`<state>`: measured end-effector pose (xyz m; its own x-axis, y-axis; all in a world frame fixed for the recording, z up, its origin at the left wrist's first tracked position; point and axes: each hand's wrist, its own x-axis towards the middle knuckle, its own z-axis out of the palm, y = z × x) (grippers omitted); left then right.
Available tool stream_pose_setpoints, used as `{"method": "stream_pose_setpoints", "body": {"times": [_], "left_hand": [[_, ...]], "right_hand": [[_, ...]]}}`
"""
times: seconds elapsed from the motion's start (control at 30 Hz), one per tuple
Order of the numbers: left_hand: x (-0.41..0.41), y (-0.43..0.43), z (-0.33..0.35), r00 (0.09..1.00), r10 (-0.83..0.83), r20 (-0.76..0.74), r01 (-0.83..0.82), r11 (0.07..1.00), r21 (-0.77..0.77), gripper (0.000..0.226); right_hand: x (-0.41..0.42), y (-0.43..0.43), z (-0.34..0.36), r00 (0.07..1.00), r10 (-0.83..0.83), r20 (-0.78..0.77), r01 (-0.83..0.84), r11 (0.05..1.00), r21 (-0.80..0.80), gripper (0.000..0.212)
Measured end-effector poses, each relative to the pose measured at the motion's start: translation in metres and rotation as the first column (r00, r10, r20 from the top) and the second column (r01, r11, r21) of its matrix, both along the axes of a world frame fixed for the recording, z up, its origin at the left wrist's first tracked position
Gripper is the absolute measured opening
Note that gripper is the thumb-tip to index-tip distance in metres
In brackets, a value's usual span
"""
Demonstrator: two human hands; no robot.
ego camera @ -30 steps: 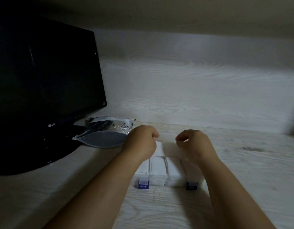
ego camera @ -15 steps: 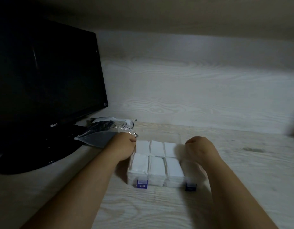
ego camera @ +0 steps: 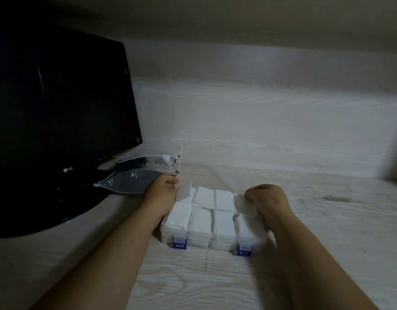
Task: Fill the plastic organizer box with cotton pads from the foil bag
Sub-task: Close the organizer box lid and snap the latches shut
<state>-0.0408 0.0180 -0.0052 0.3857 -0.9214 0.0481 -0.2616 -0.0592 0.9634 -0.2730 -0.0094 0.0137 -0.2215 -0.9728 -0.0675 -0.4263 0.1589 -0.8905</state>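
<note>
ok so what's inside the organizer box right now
White cotton pads fill every visible compartment of the organizer box; the left hand and right hand hide its far corners.

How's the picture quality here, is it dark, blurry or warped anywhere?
Head view: dim overall, the monitor nearly black at left; the pads in the box are the brightest part; the area by the right hand looks smeared; small glints on the foil bag; the back wall's lines bow, a wide-angle effect.
</note>
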Motion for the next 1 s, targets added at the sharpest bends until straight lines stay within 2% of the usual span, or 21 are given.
{"method": "stream_pose_setpoints", "body": {"times": [0.1, 0.17, 0.23, 0.33, 0.47, 0.57, 0.6, 0.67, 0.73, 0.8, 0.87, 0.93, 1.0], "left_hand": [[0.0, -0.002, 0.002, 0.997, 0.011, -0.078, -0.014, 0.999, -0.036, 0.045], [-0.001, -0.001, 0.003, 0.997, 0.02, -0.077, -0.024, 0.998, -0.049, 0.049], [0.0, -0.001, 0.004, 0.996, 0.018, -0.086, -0.023, 0.998, -0.059, 0.04], [0.004, -0.003, 0.002, 0.992, 0.025, -0.12, -0.034, 0.997, -0.071, 0.027], [0.004, 0.001, 0.004, 0.963, 0.014, -0.268, -0.048, 0.992, -0.12, 0.035], [0.009, 0.001, 0.003, 0.938, 0.023, -0.346, -0.054, 0.995, -0.081, 0.032], [0.011, 0.002, 0.004, 0.92, 0.025, -0.391, -0.053, 0.997, -0.063, 0.026], [0.012, 0.005, 0.008, 0.863, 0.032, -0.503, -0.064, 0.997, -0.046, 0.018], [0.013, 0.006, 0.012, 0.817, 0.048, -0.574, -0.077, 0.997, -0.026, 0.024], [0.016, 0.005, 0.014, 0.798, 0.068, -0.598, -0.09, 0.996, -0.007, 0.038], [0.02, 0.009, 0.018, 0.796, 0.059, -0.602, -0.069, 0.998, 0.006, 0.034], [0.022, 0.013, 0.02, 0.822, 0.042, -0.568, -0.032, 0.999, 0.027, 0.022], [0.024, 0.014, 0.018, 0.86, 0.042, -0.508, -0.02, 0.999, 0.049, 0.013]], "right_hand": [[0.0, -0.002, -0.003, 1.0, -0.005, 0.009, 0.006, 1.0, -0.027, 0.011], [0.0, -0.004, -0.005, 1.0, 0.001, 0.014, -0.001, 0.999, -0.043, 0.009], [-0.001, -0.006, -0.006, 1.0, -0.005, 0.021, 0.007, 0.997, -0.077, 0.008], [-0.001, -0.008, -0.007, 0.999, -0.021, 0.044, 0.025, 0.993, -0.111, 0.027], [0.0, -0.008, -0.008, 0.991, 0.046, 0.129, -0.026, 0.988, -0.154, 0.04], [0.002, -0.007, -0.01, 0.993, 0.044, 0.113, -0.026, 0.988, -0.155, 0.034], [0.002, -0.008, -0.01, 0.99, 0.041, 0.136, -0.021, 0.989, -0.146, 0.03], [0.004, -0.009, -0.01, 0.959, 0.056, 0.278, -0.024, 0.993, -0.119, 0.027], [0.006, -0.007, -0.009, 0.906, 0.087, 0.414, -0.056, 0.995, -0.085, 0.036], [0.007, -0.005, -0.009, 0.877, 0.124, 0.464, -0.103, 0.992, -0.07, 0.046], [0.007, -0.003, -0.008, 0.859, 0.157, 0.488, -0.142, 0.987, -0.07, 0.053], [0.005, -0.002, -0.007, 0.849, 0.185, 0.495, -0.178, 0.982, -0.062, 0.044], [0.004, -0.003, -0.007, 0.842, 0.193, 0.503, -0.199, 0.979, -0.042, 0.026]]}}
